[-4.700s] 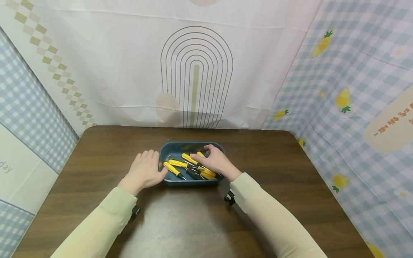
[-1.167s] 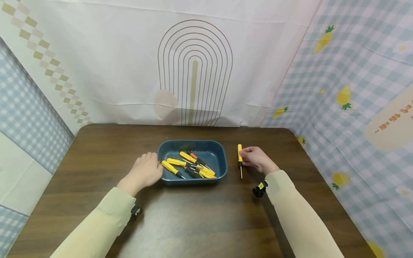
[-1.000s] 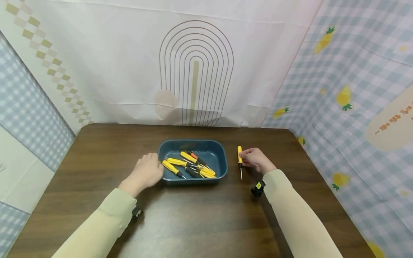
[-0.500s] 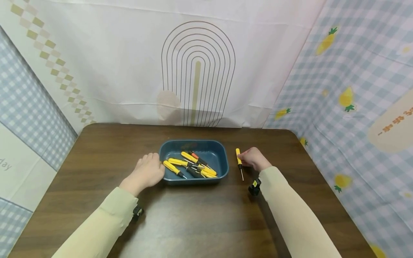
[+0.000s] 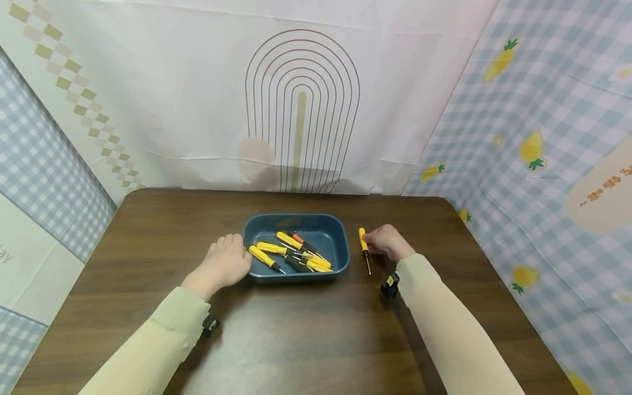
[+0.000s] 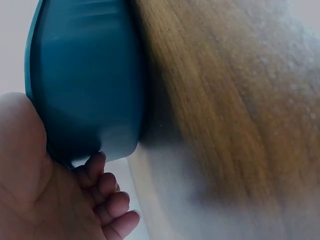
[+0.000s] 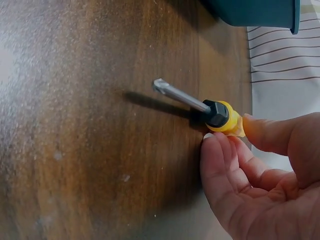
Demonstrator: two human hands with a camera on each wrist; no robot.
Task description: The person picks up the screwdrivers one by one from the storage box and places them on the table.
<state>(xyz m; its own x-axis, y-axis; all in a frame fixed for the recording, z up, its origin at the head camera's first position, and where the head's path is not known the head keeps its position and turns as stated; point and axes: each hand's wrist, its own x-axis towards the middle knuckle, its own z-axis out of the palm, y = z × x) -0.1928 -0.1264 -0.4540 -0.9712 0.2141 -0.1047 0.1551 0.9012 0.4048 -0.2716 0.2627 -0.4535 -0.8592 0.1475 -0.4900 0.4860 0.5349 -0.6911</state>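
On the table right of the blue tray [image 5: 296, 278], my right hand [image 5: 389, 241] pinches a yellow-and-black screwdriver [image 5: 364, 244] by its handle. The shaft points toward me. In the right wrist view, thumb and fingers hold the yellow handle [image 7: 235, 124], with the metal tip just above or on the wood; I cannot tell which. My left hand [image 5: 224, 260] grips the tray's left end, its fingers [image 6: 112, 207] curled at the rim in the left wrist view. Several more screwdrivers lie jumbled in the tray, most with yellow handles [image 5: 271, 248], one with an orange band [image 5: 297, 237].
The brown wooden table [image 5: 296, 340] spreads out around the tray. A white patterned cloth [image 5: 197, 99] hangs behind its back edge, and a checked cloth [image 5: 533, 219] hangs along the right side.
My right hand has come out of the tray with a screwdriver and moved right. In the last second it has lowered the screwdriver slightly and tilted it. The left hand stays at the tray.
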